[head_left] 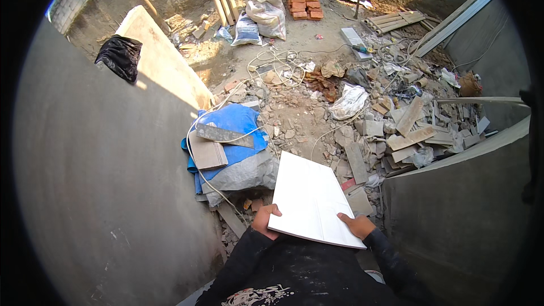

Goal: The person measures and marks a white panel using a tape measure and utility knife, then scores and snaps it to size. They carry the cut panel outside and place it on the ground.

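A large white rectangular tile (313, 201) is held flat in front of my body, its surface facing up and a faint line running along it. My left hand (266, 221) grips its near left corner, thumb on top and fingers mostly hidden underneath. On the right edge my right hand (356, 225) is closed, its thumb pressed on the upper face and its other fingers out of sight below. The near edge of the tile lies close to my dark shirt.
Plastered walls (113, 181) flank the passage. A blue sack (233, 118) bears a grey slab (208, 152). Rubble and broken tiles (411, 116) cover the right. A cable (277, 68) coils across the ground, a power tool (362, 49) rests on a block, and red bricks (304, 5) stand behind.
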Demonstrator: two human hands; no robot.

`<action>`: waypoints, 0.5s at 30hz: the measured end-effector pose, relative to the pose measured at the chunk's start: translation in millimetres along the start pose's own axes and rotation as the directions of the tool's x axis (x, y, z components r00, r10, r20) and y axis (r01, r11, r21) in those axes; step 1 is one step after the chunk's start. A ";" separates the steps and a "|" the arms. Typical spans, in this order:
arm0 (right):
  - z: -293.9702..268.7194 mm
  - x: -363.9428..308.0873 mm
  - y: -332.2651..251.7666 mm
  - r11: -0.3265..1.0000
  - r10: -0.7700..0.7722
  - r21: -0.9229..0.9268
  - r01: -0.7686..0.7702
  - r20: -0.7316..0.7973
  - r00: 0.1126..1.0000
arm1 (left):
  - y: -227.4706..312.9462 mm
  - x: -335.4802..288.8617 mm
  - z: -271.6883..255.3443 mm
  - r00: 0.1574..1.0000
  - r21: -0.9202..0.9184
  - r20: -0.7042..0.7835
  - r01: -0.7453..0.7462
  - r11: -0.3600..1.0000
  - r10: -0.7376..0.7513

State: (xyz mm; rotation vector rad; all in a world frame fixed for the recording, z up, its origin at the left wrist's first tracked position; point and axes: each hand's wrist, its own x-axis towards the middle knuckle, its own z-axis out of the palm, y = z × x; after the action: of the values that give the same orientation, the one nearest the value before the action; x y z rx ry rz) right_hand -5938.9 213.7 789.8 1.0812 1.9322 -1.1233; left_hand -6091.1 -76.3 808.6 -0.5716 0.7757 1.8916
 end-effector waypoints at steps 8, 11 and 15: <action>-145.3 112.7 -192.0 0.997 -0.039 -0.069 0.039 0.009 0.999 | 160.4 118.8 85.0 0.998 -0.043 -0.012 -0.068 0.997 0.068; -182.5 175.0 -253.6 0.999 0.003 -0.033 -0.002 0.049 0.999 | 232.1 183.1 110.7 0.998 -0.038 -0.009 -0.067 0.997 0.067; -225.7 245.0 -348.2 0.983 -0.103 -0.145 0.110 0.053 0.993 | 345.7 266.4 160.4 0.998 -0.014 -0.050 -0.024 1.000 0.023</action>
State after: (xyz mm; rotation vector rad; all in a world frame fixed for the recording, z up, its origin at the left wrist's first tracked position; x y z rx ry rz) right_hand -6385.1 394.7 809.1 0.8748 2.0229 -1.0335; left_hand -6524.3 91.3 830.7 -0.6233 0.8051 1.9123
